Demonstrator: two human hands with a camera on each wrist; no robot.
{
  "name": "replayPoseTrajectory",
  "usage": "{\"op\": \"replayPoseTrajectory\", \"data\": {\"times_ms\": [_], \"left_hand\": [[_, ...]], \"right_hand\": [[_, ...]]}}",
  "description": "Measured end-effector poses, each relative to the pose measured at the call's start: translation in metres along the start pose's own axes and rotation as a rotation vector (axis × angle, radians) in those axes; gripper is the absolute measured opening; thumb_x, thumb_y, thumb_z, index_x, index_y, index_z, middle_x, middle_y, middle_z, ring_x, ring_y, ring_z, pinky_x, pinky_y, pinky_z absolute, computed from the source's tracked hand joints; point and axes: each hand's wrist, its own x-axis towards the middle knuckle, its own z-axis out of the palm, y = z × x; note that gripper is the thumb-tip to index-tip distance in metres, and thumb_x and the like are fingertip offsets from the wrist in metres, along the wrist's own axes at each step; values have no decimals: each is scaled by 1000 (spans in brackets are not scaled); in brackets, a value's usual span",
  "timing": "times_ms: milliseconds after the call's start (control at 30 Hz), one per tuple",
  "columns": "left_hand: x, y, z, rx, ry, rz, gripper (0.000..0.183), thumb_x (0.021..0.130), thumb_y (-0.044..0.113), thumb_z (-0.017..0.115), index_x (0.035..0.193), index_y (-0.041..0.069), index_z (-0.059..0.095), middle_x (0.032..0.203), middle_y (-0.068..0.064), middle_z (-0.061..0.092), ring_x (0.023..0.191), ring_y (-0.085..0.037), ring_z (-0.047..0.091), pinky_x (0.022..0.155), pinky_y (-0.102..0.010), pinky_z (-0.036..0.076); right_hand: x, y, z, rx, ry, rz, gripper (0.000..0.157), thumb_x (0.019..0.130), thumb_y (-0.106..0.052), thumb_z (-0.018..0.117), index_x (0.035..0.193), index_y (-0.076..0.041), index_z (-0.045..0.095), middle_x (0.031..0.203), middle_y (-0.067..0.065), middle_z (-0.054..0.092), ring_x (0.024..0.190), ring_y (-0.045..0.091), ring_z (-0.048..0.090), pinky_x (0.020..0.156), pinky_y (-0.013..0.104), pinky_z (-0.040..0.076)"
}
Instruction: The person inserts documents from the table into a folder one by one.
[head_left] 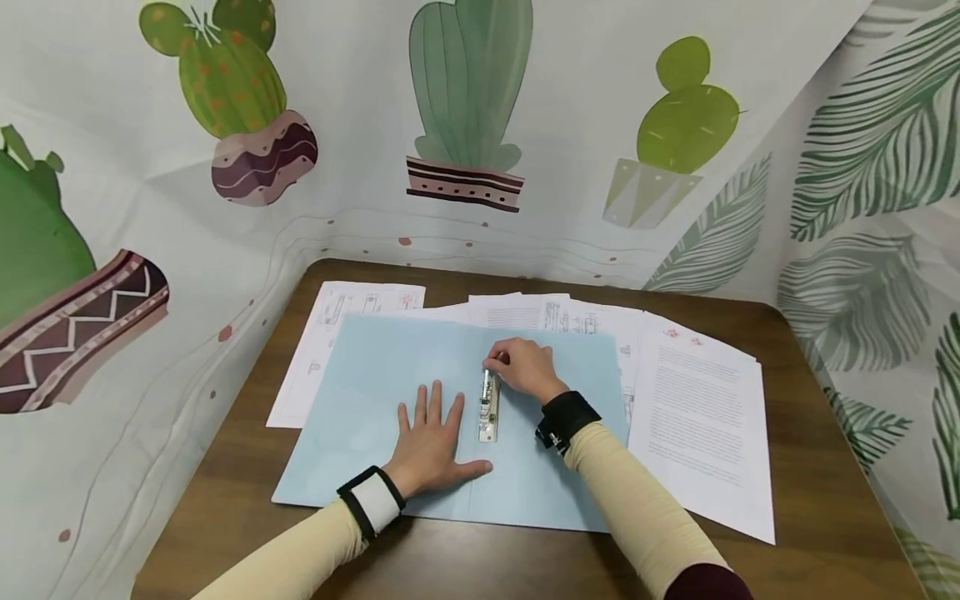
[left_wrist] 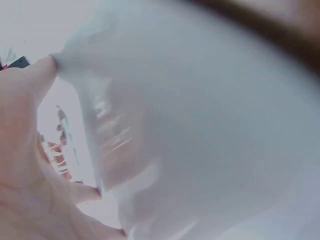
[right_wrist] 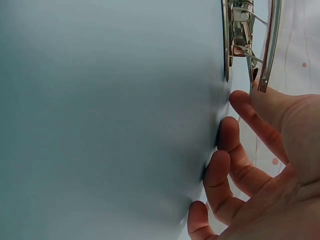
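A light-blue folder (head_left: 390,354) lies spread open on the table, with a metal lever clip (head_left: 488,412) fixed right of its centre crease. At the clip's far end my right hand (head_left: 528,368) pinches the clip's raised bar between thumb and index finger. The right wrist view shows that bar (right_wrist: 271,40) standing away from the clip's base, while the other fingertips touch the folder. Left of the clip, my left hand (head_left: 426,448) rests flat on the folder with fingers spread. Its thumb and several fingertips press the glossy surface in the left wrist view.
Printed sheets (head_left: 701,417) stick out from under the folder's right side, and others (head_left: 300,392) at its left. More papers (head_left: 517,310) show behind it. Brown wooden table (head_left: 817,500) surrounds them, and a cactus-print cloth (head_left: 360,125) hangs behind.
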Motion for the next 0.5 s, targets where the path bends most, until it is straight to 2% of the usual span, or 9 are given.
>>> {"op": "replayPoseTrajectory", "data": {"times_ms": [100, 233, 367, 500], "left_hand": [[4, 2, -7, -1, 19, 20, 108, 77, 75, 73, 153, 3, 45, 159, -36, 27, 146, -59, 23, 108, -79, 21], [12, 1, -10, 51, 67, 58, 107, 73, 73, 79, 150, 4, 50, 150, -36, 37, 140, -59, 33, 109, -73, 28], [14, 0, -10, 46, 65, 62, 111, 71, 74, 80, 152, 4, 48, 154, -36, 31, 145, -60, 24, 111, -74, 24], [12, -3, -9, 11, 53, 49, 113, 71, 73, 80, 152, 2, 46, 161, -37, 22, 147, -62, 15, 108, -79, 21]], "right_hand": [[-2, 2, -2, 0, 12, 0, 15, 98, -35, 71, 92, -23, 77, 74, -8, 64, 73, 15, 56, 83, 49, 36], [-6, 5, -2, -8, 35, -11, 13, 98, -34, 71, 93, -23, 77, 73, -8, 61, 73, 15, 55, 80, 48, 37], [-11, 7, -1, -25, 53, -57, 14, 100, -33, 69, 100, -22, 78, 80, -5, 62, 77, 16, 56, 77, 46, 40], [-22, 10, -4, -88, 108, -148, 25, 100, -34, 69, 118, -19, 75, 101, 5, 68, 94, 26, 63, 79, 49, 48]]}}
